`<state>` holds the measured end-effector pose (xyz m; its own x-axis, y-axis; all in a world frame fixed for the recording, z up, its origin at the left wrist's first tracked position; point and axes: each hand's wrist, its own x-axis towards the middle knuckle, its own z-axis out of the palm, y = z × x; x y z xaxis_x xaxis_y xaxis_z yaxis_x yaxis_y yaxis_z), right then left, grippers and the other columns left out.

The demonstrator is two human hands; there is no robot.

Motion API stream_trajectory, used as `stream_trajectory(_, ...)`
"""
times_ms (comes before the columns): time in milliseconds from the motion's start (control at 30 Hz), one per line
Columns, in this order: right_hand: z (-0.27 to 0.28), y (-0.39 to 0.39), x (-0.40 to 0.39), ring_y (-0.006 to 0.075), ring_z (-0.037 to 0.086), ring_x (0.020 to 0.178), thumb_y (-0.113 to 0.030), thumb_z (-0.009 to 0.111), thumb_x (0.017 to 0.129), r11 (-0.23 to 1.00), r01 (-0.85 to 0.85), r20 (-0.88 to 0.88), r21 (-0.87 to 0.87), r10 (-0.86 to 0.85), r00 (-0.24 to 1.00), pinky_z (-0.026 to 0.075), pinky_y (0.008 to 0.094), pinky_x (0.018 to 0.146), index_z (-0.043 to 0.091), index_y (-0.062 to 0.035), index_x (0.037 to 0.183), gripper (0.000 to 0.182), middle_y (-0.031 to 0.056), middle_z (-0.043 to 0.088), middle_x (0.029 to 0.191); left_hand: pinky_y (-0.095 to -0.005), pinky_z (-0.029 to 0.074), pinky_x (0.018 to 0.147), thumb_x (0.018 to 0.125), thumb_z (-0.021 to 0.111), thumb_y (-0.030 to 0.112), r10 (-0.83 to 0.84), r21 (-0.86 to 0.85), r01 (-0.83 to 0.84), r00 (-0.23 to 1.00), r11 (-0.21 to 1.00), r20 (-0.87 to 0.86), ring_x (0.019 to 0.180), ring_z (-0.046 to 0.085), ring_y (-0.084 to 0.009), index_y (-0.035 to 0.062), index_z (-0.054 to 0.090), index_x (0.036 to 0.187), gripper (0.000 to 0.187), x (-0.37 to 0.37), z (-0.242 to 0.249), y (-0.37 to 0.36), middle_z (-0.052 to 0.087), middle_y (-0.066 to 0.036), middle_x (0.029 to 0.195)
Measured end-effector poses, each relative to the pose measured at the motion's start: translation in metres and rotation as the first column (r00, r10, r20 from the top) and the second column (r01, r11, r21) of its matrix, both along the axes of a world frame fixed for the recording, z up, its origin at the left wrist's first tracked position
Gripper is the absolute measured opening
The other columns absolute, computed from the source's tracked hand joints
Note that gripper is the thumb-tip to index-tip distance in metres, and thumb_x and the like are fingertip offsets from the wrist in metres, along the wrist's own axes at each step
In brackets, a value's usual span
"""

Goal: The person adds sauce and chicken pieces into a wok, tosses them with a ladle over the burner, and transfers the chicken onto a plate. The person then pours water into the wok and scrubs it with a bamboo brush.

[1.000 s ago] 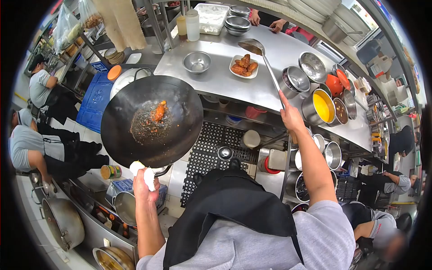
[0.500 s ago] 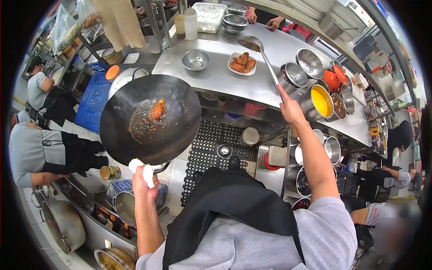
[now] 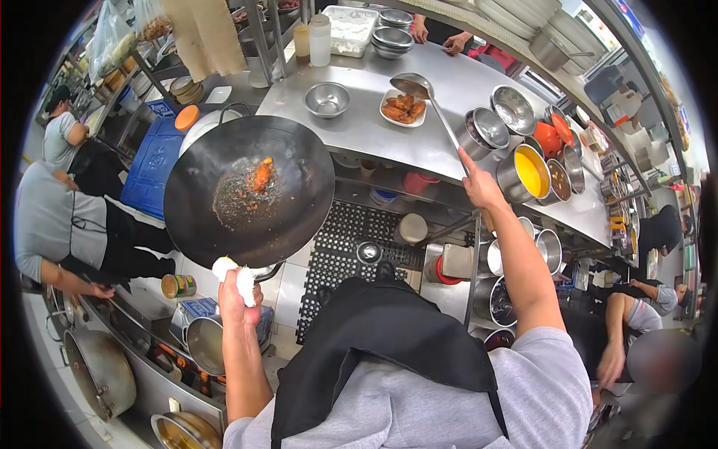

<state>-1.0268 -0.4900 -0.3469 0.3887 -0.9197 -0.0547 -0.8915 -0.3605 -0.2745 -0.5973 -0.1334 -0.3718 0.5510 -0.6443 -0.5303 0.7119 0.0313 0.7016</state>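
My left hand is closed around a white cloth at the near handle of a large dark wok. The handle itself is mostly covered. Inside the wok lie one reddish-brown fried chicken piece and scattered bits in oily residue. My right hand grips the long handle of a steel ladle. The ladle's bowl is just above the far left edge of a white square dish of glazed chicken pieces. Left of the dish, a steel bowl stands on the steel counter.
Pots, including one of yellow liquid, crowd the counter's right side. Squeeze bottles and stacked bowls stand at the back. A blue bin is behind the wok. A co-worker stands at left; another person's hands rest across the counter.
The ladle's bowl has come lower and nearer the chicken dish. The wok has shifted very slightly upward in view. The co-worker at left has reached an arm toward the stove.
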Motion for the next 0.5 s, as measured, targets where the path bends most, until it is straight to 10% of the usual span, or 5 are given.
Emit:
stream_trajectory(100,0.007,0.019,0.006,0.0504,0.060,0.100,-0.009,0.053,0.089,0.999,0.022,0.124,-0.035,-0.017,0.992,0.044,0.0532,0.088,0.016,-0.0253,0.156,0.078,0.0348,0.063,0.104,-0.0270,0.033,0.034,0.090,0.055,0.019,-0.014,0.013,0.015,1.000,1.000,-0.022,0.038,0.045,-0.0132,0.0107,0.053,0.080,0.013,0.001,0.000,0.000,0.050,-0.001,0.057)
stream_trajectory(167,-0.008,0.028,0.002,0.0341,0.065,0.078,-0.005,0.052,0.090,0.987,-0.069,0.297,-0.142,0.109,0.949,0.051,0.0428,0.071,0.020,-0.0263,0.156,0.076,0.0270,0.064,0.115,-0.0277,0.035,0.035,0.089,0.056,0.018,-0.022,0.010,0.023,1.000,1.000,-0.010,0.039,0.046,-0.0136,0.0096,0.055,0.081,0.012,0.004,-0.008,-0.001,0.051,-0.001,0.058)
stream_trajectory(233,0.050,0.080,0.043,0.0212,0.061,0.059,0.001,0.048,0.089,0.945,0.038,0.456,0.324,-0.192,0.869,0.050,0.0333,0.056,0.017,-0.0234,0.157,0.079,0.0153,0.064,0.118,-0.0281,0.036,0.034,0.089,0.057,0.018,0.014,0.056,-0.017,0.999,0.998,0.050,0.040,0.048,-0.0140,0.0089,0.056,0.080,0.013,0.000,-0.007,-0.003,0.053,-0.002,0.059)
stream_trajectory(267,0.045,0.095,0.051,0.0087,0.044,0.045,0.001,0.048,0.089,0.951,-0.068,0.637,0.300,-0.147,0.756,0.041,0.0252,0.042,0.017,-0.0238,0.157,0.079,0.0084,0.061,0.092,-0.0284,0.036,0.034,0.088,0.058,0.018,0.043,0.073,-0.048,0.997,0.996,0.063,0.040,0.049,-0.0143,0.0079,0.057,0.079,0.014,-0.002,-0.005,-0.007,0.054,-0.003,0.059)
stream_trajectory(500,0.067,0.169,0.139,0.0092,0.041,0.043,-0.002,0.053,0.092,0.423,-0.509,0.661,0.750,-0.522,0.539,0.039,0.0237,0.040,0.016,-0.0226,0.157,0.077,0.0012,0.043,0.066,-0.0283,0.036,0.033,0.087,0.053,0.012,0.027,0.070,-0.032,0.997,0.997,0.070,0.042,0.050,-0.0140,0.0061,0.056,0.081,0.009,-0.001,-0.016,-0.008,0.055,-0.004,0.061)
